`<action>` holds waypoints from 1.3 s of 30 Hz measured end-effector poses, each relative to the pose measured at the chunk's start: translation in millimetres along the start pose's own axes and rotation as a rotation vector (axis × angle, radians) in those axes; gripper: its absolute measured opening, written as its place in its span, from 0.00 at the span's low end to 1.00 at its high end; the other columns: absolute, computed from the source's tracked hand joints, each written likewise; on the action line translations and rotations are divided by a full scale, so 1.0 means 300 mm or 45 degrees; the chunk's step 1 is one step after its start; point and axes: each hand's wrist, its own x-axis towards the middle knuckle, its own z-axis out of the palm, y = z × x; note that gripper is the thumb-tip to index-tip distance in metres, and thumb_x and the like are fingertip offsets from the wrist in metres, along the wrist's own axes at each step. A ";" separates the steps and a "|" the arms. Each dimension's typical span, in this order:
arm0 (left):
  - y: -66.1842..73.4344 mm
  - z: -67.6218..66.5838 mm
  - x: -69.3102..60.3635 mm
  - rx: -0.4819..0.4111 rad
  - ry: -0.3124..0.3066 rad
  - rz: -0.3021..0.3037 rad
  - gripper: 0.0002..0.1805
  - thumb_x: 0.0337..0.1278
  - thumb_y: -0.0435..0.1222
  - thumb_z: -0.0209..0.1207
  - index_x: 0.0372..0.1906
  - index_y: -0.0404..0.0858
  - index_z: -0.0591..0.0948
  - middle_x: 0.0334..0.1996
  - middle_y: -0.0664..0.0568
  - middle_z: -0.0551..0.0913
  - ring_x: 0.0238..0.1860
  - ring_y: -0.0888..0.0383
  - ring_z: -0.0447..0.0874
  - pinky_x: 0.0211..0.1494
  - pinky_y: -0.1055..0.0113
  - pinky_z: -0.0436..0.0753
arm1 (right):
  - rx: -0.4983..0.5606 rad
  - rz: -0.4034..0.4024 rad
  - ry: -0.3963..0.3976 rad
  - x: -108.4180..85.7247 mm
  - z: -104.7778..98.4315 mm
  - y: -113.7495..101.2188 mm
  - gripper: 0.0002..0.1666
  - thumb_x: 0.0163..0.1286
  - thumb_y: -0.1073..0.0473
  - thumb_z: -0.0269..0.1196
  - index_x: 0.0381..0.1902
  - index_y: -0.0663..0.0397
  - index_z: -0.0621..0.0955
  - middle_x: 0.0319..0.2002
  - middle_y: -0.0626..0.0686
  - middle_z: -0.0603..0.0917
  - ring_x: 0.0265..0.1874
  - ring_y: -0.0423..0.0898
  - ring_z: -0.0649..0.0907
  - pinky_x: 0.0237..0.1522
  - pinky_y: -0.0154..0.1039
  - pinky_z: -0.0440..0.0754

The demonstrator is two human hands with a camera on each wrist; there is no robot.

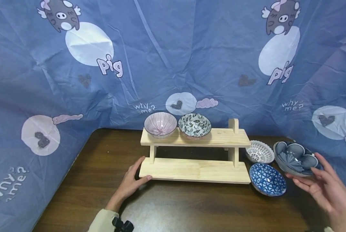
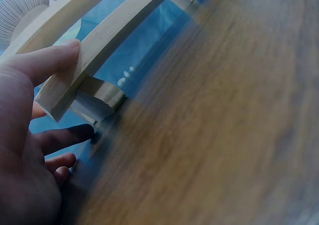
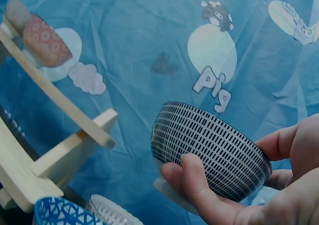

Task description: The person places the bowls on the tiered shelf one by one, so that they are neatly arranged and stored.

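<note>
At the right, my right hand (image 1: 328, 188) holds a dark blue patterned bowl (image 1: 296, 159) between thumb and fingers. Black dashes cover the outside of this bowl (image 3: 209, 147), seen tilted in the right wrist view. My left hand (image 1: 128, 185) grips the left end of the lower shelf of a two-tier wooden stand (image 1: 194, 169), thumb (image 2: 60, 58) against its front edge. A purple-striped bowl (image 1: 160, 124) and a leaf-patterned bowl (image 1: 195, 124) sit side by side on the upper shelf, left and centre.
A blue triangle-patterned bowl (image 1: 267, 179) and a white lattice-patterned bowl (image 1: 260, 152) stand on the brown table (image 1: 190, 206), just right of the stand. Blue printed cloth (image 1: 149, 64) hangs behind and at both sides. A pale object (image 3: 174, 195) under the held bowl is unclear.
</note>
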 end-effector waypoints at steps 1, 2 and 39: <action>0.000 0.000 0.001 0.000 0.001 0.003 0.48 0.54 0.48 0.68 0.78 0.44 0.60 0.75 0.38 0.64 0.75 0.34 0.60 0.73 0.32 0.60 | 0.001 0.006 -0.009 0.007 0.007 0.001 0.33 0.81 0.67 0.23 0.67 0.37 0.68 0.54 0.68 0.82 0.48 0.79 0.82 0.47 0.65 0.84; 0.000 0.000 0.002 -0.003 -0.001 0.000 0.47 0.54 0.48 0.68 0.78 0.44 0.60 0.75 0.38 0.64 0.76 0.35 0.60 0.73 0.32 0.60 | 0.008 0.012 -0.020 0.016 0.015 0.002 0.33 0.81 0.67 0.23 0.67 0.38 0.68 0.55 0.68 0.82 0.48 0.79 0.82 0.47 0.65 0.84; -0.007 0.003 0.006 -0.008 -0.004 0.009 0.47 0.55 0.48 0.69 0.78 0.45 0.60 0.75 0.39 0.64 0.75 0.35 0.60 0.73 0.32 0.60 | -0.090 0.106 -0.017 0.248 0.200 0.123 0.32 0.82 0.67 0.30 0.75 0.31 0.55 0.55 0.62 0.81 0.49 0.74 0.84 0.47 0.61 0.85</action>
